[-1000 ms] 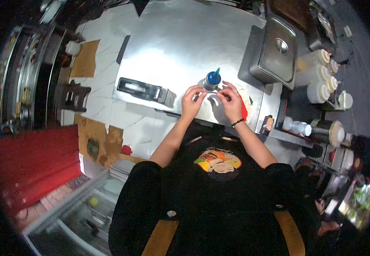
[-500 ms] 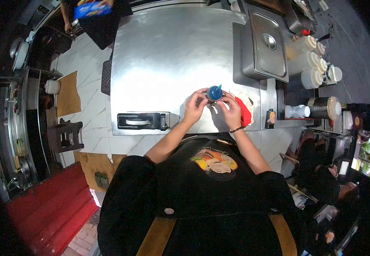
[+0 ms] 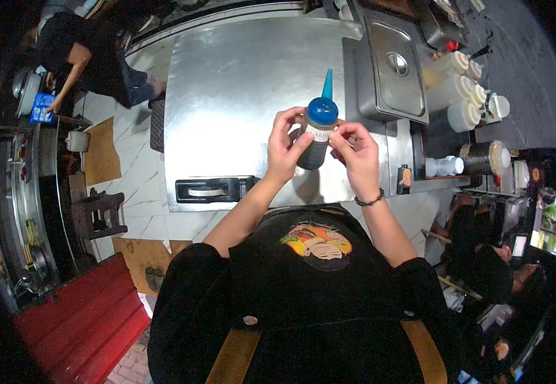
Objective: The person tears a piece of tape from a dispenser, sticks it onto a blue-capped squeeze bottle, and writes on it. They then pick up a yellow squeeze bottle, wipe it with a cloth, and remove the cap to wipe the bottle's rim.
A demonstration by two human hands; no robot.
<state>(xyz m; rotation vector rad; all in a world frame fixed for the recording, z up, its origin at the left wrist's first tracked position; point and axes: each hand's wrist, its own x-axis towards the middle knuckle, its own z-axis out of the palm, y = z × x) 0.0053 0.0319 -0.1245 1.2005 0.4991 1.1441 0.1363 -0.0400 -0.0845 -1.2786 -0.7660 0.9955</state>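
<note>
A squeeze bottle (image 3: 314, 153) with dark contents, a blue cap and a long blue nozzle is held up over the steel table, leaning slightly. Around its left side, the fingers and thumb of my left hand (image 3: 286, 144) are closed. My right hand (image 3: 357, 152) pinches at the bottle's right side, its thumb and fingertips at the edge of a white label (image 3: 318, 133). Handwriting shows on the label, too small to read fully. Below the hands, the bottle's shadow falls on the steel table (image 3: 239, 83).
A tape dispenser (image 3: 215, 190) sits at the table's front left. To the right stand a lidded steel pan (image 3: 393, 70) and several sauce bottles (image 3: 460, 89). Another person (image 3: 86, 57) at the upper left reaches toward a blue packet (image 3: 43, 107). A stool (image 3: 98, 216) stands left.
The bottle has tipped from nozzle-toward-me to showing its side and label. The red item beside my right hand no longer shows. The other person has moved left with the blue packet.
</note>
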